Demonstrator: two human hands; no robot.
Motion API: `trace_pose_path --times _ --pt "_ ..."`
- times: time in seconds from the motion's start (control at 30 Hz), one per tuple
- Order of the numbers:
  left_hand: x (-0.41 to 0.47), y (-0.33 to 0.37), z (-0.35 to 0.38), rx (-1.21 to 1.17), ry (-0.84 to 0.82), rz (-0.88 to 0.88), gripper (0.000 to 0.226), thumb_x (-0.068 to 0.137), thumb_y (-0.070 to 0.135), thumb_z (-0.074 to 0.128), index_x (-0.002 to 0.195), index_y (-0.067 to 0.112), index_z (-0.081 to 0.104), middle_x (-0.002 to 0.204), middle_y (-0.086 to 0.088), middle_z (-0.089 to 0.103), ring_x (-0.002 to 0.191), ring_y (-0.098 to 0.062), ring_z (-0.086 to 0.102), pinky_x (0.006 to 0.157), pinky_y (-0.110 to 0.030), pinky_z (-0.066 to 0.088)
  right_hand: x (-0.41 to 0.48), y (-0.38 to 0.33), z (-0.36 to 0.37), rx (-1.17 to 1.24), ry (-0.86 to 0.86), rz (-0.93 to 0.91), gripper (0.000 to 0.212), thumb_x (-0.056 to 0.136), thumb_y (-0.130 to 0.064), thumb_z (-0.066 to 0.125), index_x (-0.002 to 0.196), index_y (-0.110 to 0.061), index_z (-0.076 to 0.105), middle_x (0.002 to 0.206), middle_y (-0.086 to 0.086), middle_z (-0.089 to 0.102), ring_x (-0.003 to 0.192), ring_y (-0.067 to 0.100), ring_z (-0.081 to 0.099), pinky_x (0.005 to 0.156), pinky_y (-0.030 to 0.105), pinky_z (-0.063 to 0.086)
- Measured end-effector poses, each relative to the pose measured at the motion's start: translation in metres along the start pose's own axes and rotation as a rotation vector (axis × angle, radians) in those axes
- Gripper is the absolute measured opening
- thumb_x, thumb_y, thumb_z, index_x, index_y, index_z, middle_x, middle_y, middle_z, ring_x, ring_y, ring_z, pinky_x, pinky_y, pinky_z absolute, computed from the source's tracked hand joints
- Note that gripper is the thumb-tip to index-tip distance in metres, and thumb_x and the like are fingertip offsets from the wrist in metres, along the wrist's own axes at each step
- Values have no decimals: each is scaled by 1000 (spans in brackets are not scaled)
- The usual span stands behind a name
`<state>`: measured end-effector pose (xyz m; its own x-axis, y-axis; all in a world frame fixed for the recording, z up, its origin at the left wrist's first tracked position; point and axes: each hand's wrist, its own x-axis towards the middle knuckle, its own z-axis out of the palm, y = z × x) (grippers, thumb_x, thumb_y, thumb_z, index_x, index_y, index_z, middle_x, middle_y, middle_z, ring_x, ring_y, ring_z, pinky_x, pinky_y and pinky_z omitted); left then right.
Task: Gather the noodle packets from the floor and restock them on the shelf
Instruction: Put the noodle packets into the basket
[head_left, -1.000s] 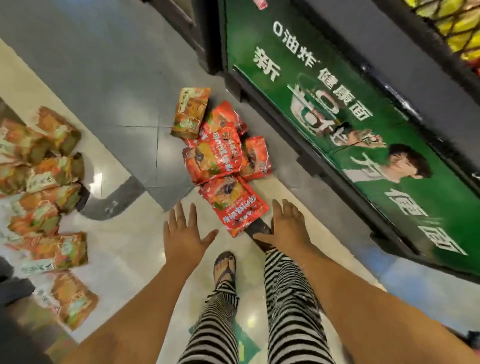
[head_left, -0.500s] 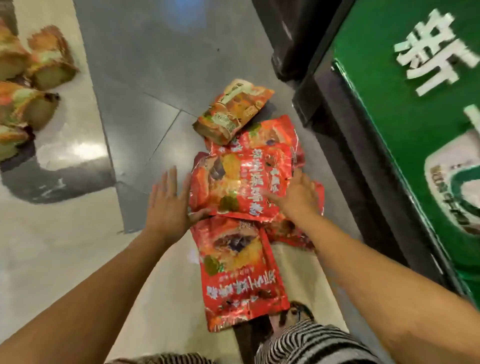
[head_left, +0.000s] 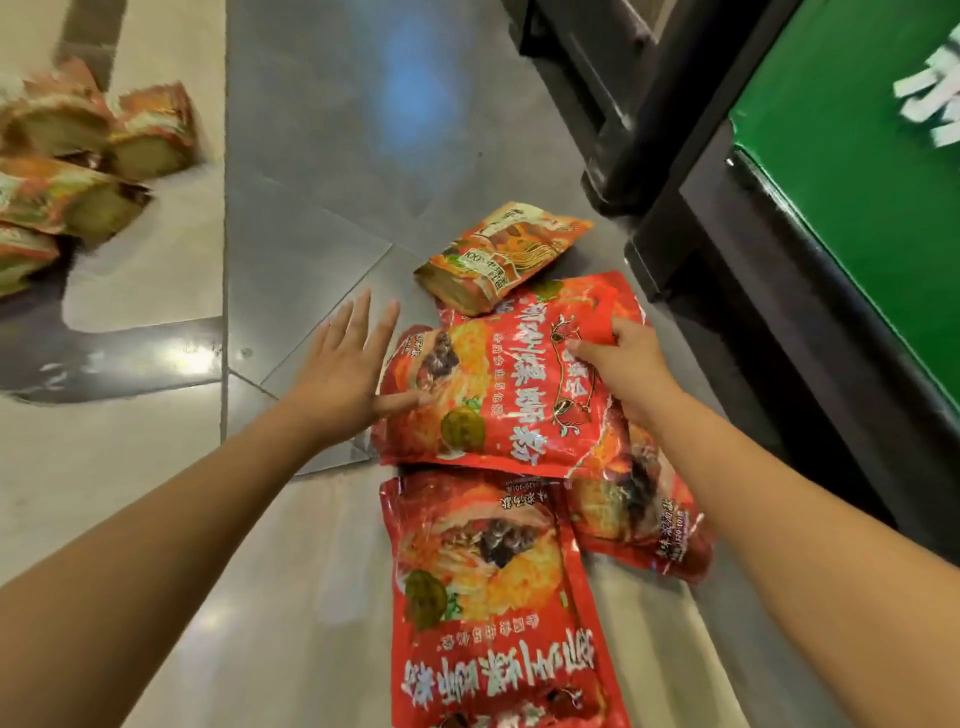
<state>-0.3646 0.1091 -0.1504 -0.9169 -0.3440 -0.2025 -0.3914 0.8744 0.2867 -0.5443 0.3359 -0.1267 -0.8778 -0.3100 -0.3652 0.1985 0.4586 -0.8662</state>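
Several red noodle packets lie in a loose pile on the floor. My right hand (head_left: 626, 364) grips the far right edge of the top red packet (head_left: 498, 395), thumb on its face. My left hand (head_left: 345, 371) is spread flat at that packet's left edge, with the thumb resting on it. Another red packet (head_left: 493, 603) lies nearer me, and a third (head_left: 649, 514) sticks out under my right forearm. An orange noodle packet (head_left: 498, 254) lies just beyond the pile.
A black shelf base (head_left: 727, 291) with a green printed panel (head_left: 852, 197) runs along the right. More orange packets (head_left: 78, 166) lie stacked on the floor at the far left. Grey and cream floor tiles stretch between them.
The view has dropped closer to the pile. My right hand has moved onto the top red packet's far edge and taken hold of it; my left hand has spread beside it.
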Motion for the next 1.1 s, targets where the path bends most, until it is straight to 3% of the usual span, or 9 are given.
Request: trace_pose_path --times 0.17,0.23,0.33,0.43,0.6,0.73,0.83,0.97,1.1 --pt "3 1 -14 -197 54 -76 133 55 83 54 156 27 -13 165 -7 -17 152 -27 -13 121 -44 -1 -19 -62 24 -278 -180 -491 10 86 -9 73 89 -16 67 81 -4 68 65 -7 58 66 14 48" --pt "1 3 -33 -353 124 -71 142 50 81 66 157 27 -10 165 -5 -13 152 -26 -10 121 -45 1 -30 -90 31 -331 -301 -591 8 84 -5 73 90 -10 69 80 3 71 63 -5 56 64 18 47" --pt "3 0 -50 -560 165 -13 145 45 75 82 158 28 5 166 -7 13 152 -29 10 123 -49 11 -46 -120 33 -412 -516 -644 20 84 -2 74 84 -22 68 65 -16 67 60 -8 56 60 16 46" --pt "-5 0 -61 -795 87 98 106 55 46 95 142 31 37 133 3 61 123 -18 60 102 -49 50 -60 -140 28 -490 -571 -676 13 83 -8 76 88 -20 73 75 -10 73 70 3 68 68 24 55" --pt "-32 19 -62 -997 -78 165 74 66 14 87 129 27 51 114 12 72 106 -11 69 84 -25 58 -85 -168 -1 -430 -585 -688 12 86 -12 74 98 -9 73 84 -2 76 72 10 73 67 24 60" --pt "-44 31 -58 -1077 -76 56 52 71 18 82 115 33 58 99 20 74 94 -4 71 71 -15 55 -80 -164 -2 -369 -496 -678 19 86 -16 75 102 -6 73 87 5 77 77 15 74 71 28 60" --pt "-53 25 -51 -1069 -111 -46 43 69 28 83 109 29 65 95 11 77 87 -12 74 75 -25 58 -59 -134 11 -330 -283 -667 16 82 -15 78 94 -8 70 85 5 73 72 9 68 76 32 56" --pt "-75 -8 -38 -1128 -65 -206 57 62 35 87 113 23 66 98 0 77 87 -24 75 85 -44 59 -54 -71 21 -451 -65 -594 61 72 -29 86 124 -14 60 122 2 63 110 15 57 97 31 45" --pt "-94 -48 -32 -1156 -60 -314 84 40 46 96 115 19 66 102 -6 77 89 -30 74 83 -42 57 -76 8 25 -455 -75 -383 96 68 -36 88 145 -13 36 143 8 46 131 25 44 108 39 38"
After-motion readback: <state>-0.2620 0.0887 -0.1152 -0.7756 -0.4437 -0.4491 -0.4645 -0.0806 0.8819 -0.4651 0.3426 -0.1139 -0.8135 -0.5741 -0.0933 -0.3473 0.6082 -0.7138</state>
